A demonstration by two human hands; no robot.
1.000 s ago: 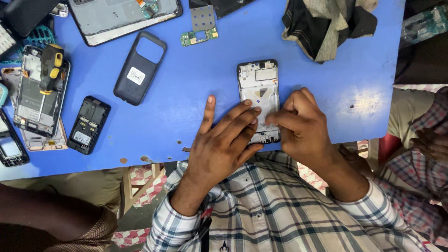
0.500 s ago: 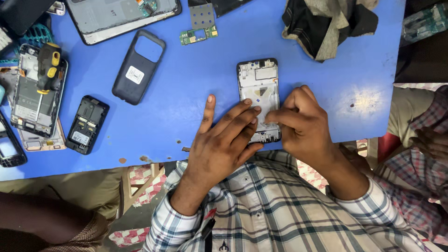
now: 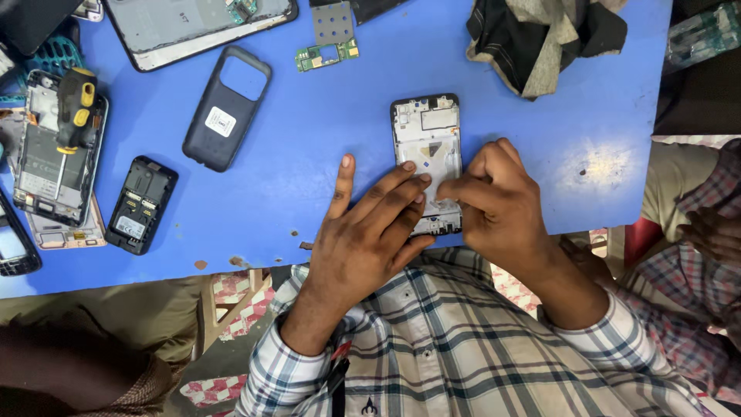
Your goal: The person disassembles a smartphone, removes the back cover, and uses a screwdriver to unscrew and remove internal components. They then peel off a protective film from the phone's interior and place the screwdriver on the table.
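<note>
An opened phone frame (image 3: pixel 427 139), silver inside with a dark rim, lies flat on the blue table (image 3: pixel 324 154) near its front edge. My left hand (image 3: pixel 370 232) rests flat across the frame's lower half, fingers spread and pressing it down. My right hand (image 3: pixel 498 201) has its fingers pinched together over the frame's lower right part; whatever they pinch is too small to see. The lower end of the frame is hidden under both hands.
A dark phone back cover (image 3: pixel 226 108), a small black phone body (image 3: pixel 141 205), an opened phone with a yellow-black tool (image 3: pixel 58 147), a tablet shell (image 3: pixel 201 27), a green circuit board (image 3: pixel 328 54) and a dark cloth (image 3: pixel 544 38) lie about. Another person's hand (image 3: pixel 714 232) is at the right.
</note>
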